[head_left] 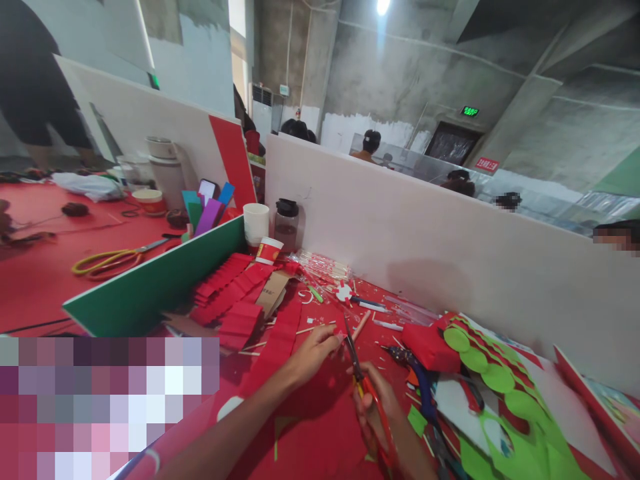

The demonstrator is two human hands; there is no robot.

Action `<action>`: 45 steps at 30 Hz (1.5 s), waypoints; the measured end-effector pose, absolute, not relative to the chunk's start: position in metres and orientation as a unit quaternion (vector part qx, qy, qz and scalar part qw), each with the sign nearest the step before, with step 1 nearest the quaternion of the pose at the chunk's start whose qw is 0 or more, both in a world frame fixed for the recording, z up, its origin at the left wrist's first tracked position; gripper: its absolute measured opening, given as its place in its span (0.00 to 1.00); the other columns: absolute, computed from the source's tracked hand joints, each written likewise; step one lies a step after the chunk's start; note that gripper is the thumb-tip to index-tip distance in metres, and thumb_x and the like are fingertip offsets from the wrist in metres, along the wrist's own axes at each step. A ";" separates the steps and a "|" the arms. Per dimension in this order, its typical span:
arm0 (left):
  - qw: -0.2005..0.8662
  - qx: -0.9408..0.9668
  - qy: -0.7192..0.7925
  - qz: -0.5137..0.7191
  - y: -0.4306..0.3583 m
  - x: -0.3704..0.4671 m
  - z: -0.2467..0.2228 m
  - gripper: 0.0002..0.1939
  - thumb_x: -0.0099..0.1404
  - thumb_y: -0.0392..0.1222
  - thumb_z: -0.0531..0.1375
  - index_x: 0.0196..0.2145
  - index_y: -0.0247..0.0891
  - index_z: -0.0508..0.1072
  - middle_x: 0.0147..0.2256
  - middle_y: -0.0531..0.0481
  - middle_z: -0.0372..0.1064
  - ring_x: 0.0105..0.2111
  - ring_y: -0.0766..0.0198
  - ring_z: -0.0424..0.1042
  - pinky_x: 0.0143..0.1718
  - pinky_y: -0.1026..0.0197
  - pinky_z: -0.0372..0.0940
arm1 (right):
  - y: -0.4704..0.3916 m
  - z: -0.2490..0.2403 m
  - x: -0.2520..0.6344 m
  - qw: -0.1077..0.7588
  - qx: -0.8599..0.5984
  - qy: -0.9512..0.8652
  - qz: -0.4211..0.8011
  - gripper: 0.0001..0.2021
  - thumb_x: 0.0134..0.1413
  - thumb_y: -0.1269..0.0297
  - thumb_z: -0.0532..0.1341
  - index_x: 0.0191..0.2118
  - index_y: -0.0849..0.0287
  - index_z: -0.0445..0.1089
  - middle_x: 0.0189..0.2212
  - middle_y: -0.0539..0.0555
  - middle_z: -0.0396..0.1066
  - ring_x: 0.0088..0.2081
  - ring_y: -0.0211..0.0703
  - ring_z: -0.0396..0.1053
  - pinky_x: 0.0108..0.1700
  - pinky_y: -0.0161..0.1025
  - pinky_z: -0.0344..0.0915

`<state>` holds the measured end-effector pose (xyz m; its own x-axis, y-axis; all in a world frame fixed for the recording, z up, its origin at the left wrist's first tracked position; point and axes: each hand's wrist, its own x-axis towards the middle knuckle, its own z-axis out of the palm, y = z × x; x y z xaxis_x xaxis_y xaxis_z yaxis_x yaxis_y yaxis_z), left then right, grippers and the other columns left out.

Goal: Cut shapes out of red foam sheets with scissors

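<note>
Near the middle of the red table, my left hand (316, 348) is closed in a pinch, its fingertips beside the scissor blades. Whatever lies between those fingers is too small to name; only a pinkish bit shows there. My right hand (374, 403) grips a pair of scissors (354, 355) by the red and yellow handles, with the dark blades pointing up and away. Just beyond the blades lies a thin wooden stick (361, 325). Left of my left hand, a strip of red paper (280, 337) runs along the table.
Folded red paper (220, 287) lies beside a green divider (165, 280). A white board (425, 227) stands behind. A paper cup (269, 251) and dark bottle (287, 223) stand before it. Blue-handled pliers (423, 383) and green paper circles (497, 378) lie at right.
</note>
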<state>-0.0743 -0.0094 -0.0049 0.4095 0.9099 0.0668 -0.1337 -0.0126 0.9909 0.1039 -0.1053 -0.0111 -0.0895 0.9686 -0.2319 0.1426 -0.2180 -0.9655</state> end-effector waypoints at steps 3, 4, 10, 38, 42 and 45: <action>0.615 0.583 0.327 0.419 -0.008 -0.075 -0.001 0.18 0.62 0.52 0.60 0.22 0.36 0.70 0.22 0.50 0.68 0.25 0.64 0.65 0.31 0.62 0.58 | -0.105 -0.012 0.106 0.383 -0.549 -0.499 0.550 0.35 0.45 0.29 0.64 0.50 0.51 0.69 0.27 0.47 0.62 0.20 0.33 0.56 0.21 0.30 0.56; 0.615 0.584 0.324 0.419 -0.008 -0.076 0.001 0.19 0.62 0.53 0.61 0.22 0.36 0.70 0.22 0.50 0.67 0.25 0.64 0.65 0.31 0.62 0.57 | -0.105 -0.012 0.106 0.386 -0.545 -0.499 0.552 0.36 0.44 0.28 0.63 0.50 0.51 0.69 0.27 0.47 0.62 0.21 0.33 0.55 0.21 0.29 0.55; 0.633 0.546 0.320 0.444 -0.011 -0.076 0.008 0.24 0.56 0.58 0.68 0.21 0.37 0.65 0.21 0.54 0.64 0.23 0.67 0.63 0.28 0.64 0.56 | -0.108 -0.007 0.108 0.383 -0.545 -0.477 0.574 0.31 0.45 0.36 0.68 0.48 0.53 0.71 0.25 0.45 0.60 0.21 0.32 0.54 0.20 0.26 0.50; 0.589 0.569 0.341 0.462 -0.009 -0.075 0.006 0.18 0.61 0.56 0.63 0.27 0.38 0.68 0.23 0.56 0.62 0.24 0.66 0.62 0.29 0.63 0.55 | -0.103 -0.018 0.105 0.399 -0.507 -0.493 0.584 0.35 0.47 0.29 0.63 0.50 0.54 0.65 0.23 0.40 0.59 0.15 0.26 0.52 0.17 0.24 0.52; 0.583 0.576 0.343 0.459 -0.010 -0.075 0.007 0.19 0.61 0.56 0.62 0.26 0.38 0.68 0.22 0.56 0.61 0.24 0.67 0.61 0.29 0.63 0.55 | -0.100 -0.022 0.105 0.400 -0.510 -0.480 0.591 0.35 0.48 0.30 0.63 0.51 0.52 0.66 0.23 0.41 0.59 0.15 0.28 0.51 0.17 0.26 0.52; 0.580 0.578 0.343 0.461 -0.010 -0.074 0.007 0.19 0.61 0.56 0.63 0.25 0.38 0.67 0.21 0.56 0.60 0.23 0.67 0.60 0.29 0.63 0.54 | -0.090 -0.031 0.107 0.388 -0.513 -0.476 0.599 0.38 0.41 0.28 0.65 0.52 0.52 0.67 0.19 0.40 0.57 0.12 0.29 0.51 0.16 0.29 0.52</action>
<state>-0.0742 -0.0101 0.0070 0.3405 0.9306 0.1344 -0.1386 -0.0917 0.9861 0.1067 -0.0903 -0.0306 -0.1720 0.9538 -0.2464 0.0243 -0.2459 -0.9690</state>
